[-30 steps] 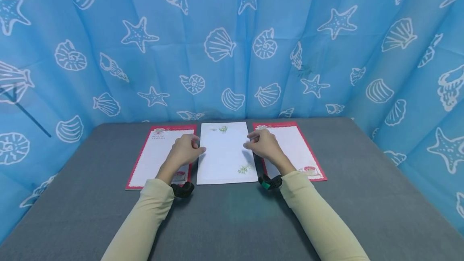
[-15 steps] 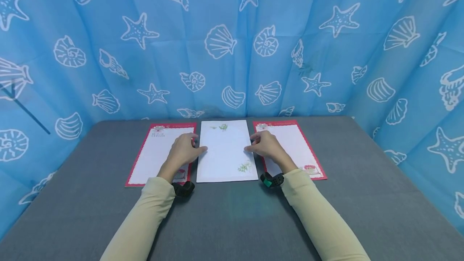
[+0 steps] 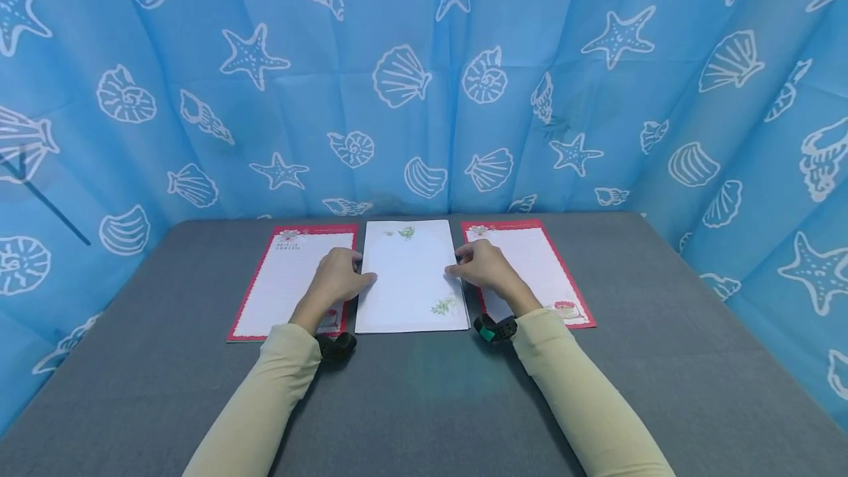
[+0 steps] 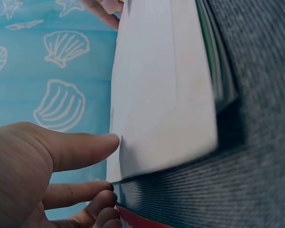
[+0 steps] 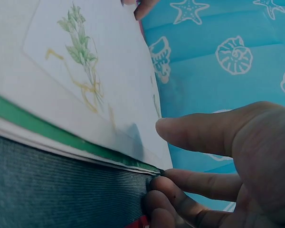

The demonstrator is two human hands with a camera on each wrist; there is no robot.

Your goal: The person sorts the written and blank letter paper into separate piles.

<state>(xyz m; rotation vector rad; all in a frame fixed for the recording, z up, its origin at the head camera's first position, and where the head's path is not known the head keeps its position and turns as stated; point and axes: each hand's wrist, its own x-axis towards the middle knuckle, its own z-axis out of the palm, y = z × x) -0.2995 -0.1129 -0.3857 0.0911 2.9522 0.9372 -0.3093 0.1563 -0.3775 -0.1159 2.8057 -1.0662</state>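
Observation:
In the head view, a white stack of paper [image 3: 411, 278] printed with green sprigs lies on the grey cloth between two red-bordered sheets. My left hand [image 3: 336, 275] holds its left edge, the thumb over the top sheet and the fingers at the side. At the opposite edge my right hand [image 3: 486, 267] grips the stack the same way. The left wrist view has the upper white sheet [image 4: 161, 104] jutting past green and white layers [image 4: 218, 61] beneath it. A green layer [image 5: 47, 128] shows along the edge in the right wrist view.
One red-bordered sheet [image 3: 285, 278] with small lettering lies partly under my left hand and wrist. Another red-bordered sheet [image 3: 543, 263] sits on the right, partly behind my right hand. A blue curtain [image 3: 424, 87] with shells and starfish hangs behind the cloth-covered table [image 3: 424, 418].
Both hands have closed in slightly at the stack's edges. Over the last half second the upper sheet has slid slightly left, and a thin strip of layers shows at its right edge.

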